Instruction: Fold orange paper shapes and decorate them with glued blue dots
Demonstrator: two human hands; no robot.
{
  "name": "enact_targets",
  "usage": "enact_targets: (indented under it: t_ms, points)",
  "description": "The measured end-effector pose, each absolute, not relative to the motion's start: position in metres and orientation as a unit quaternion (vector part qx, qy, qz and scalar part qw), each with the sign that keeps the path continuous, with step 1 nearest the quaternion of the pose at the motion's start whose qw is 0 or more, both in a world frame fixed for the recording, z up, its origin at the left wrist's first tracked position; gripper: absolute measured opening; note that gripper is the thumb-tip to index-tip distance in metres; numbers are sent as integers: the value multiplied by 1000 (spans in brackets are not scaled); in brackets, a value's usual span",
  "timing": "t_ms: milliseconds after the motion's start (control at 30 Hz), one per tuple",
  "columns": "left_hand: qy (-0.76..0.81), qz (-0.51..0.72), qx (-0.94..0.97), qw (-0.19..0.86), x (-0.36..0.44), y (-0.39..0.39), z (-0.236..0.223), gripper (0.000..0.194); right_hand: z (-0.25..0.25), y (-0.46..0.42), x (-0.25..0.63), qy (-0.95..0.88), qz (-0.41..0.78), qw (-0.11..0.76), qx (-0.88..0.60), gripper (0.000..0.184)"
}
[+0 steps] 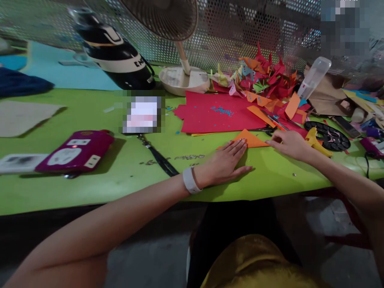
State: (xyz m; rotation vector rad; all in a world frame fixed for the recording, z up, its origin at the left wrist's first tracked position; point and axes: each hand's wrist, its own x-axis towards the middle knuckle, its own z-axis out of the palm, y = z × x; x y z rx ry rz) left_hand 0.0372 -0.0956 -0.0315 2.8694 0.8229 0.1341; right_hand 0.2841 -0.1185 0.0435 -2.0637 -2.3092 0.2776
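A piece of orange paper (253, 139) folded into a triangle lies on the green tabletop (186, 182). My left hand (223, 164) rests flat with its fingers stretched over the paper's left part, the thumb apart on the table. At the paper's right corner is my right hand (289, 145), its fingers curled in and the fingertips pressed at the corner. Just behind the paper lie red sheets (204, 116) sprinkled with tiny blue paper bits (222, 111). A yellow tool (316, 142) and a black round tray (330, 136) sit to the right of my right hand.
Folded colored paper pieces (267, 76) are heaped at the back, near a clear bottle (316, 76). A fan (184, 80) and a black-and-white flask (117, 62) stand behind. Left are a phone (142, 114) with a strap and a purple power strip (76, 152).
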Motion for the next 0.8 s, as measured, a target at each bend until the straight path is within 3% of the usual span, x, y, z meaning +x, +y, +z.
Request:
enact_targets:
  t_ms: [133, 233, 533, 800]
  points:
    - [275, 56, 957, 77, 38, -96, -32, 94, 40, -83, 258, -707, 354, 7, -613, 37]
    - [275, 53, 957, 77, 38, -96, -32, 96, 30, -65, 249, -671, 438, -27, -597, 41]
    - [272, 52, 958, 77, 37, -96, -30, 94, 21, -58, 273, -634, 468, -55, -613, 49]
    - [275, 42, 959, 55, 37, -95, -33, 93, 31, -70, 316, -599, 441, -78, -664, 41]
